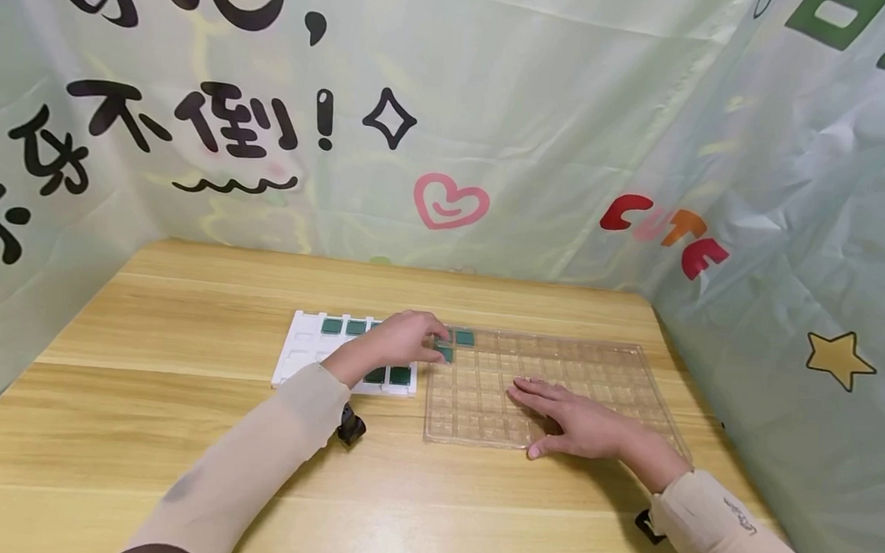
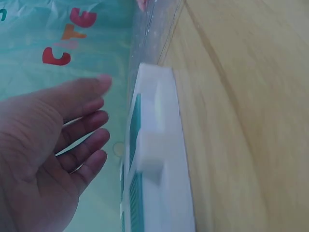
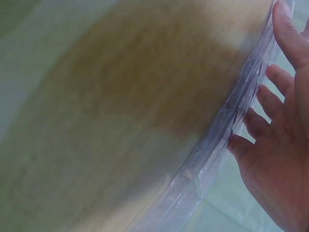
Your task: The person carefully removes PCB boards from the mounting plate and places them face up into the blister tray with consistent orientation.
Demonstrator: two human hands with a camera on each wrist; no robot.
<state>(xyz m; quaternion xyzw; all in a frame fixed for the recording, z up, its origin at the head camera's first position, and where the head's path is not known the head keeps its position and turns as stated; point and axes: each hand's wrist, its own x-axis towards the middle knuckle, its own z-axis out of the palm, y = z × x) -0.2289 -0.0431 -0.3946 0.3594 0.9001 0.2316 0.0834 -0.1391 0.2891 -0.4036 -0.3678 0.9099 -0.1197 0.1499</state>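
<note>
Pale green fabric hangings (image 1: 571,108) enclose the wood-grain tabletop (image 1: 104,426) at the back and on both sides, creased most heavily on the right. Large black Chinese characters (image 1: 240,124) run across the left and back, above a black wavy line (image 1: 235,185). A pink smiling heart (image 1: 450,202), multicoloured "CUTE" lettering (image 1: 666,231) and a yellow star (image 1: 841,359) follow rightward. Soft light whitens the tabletop's near edge.
</note>
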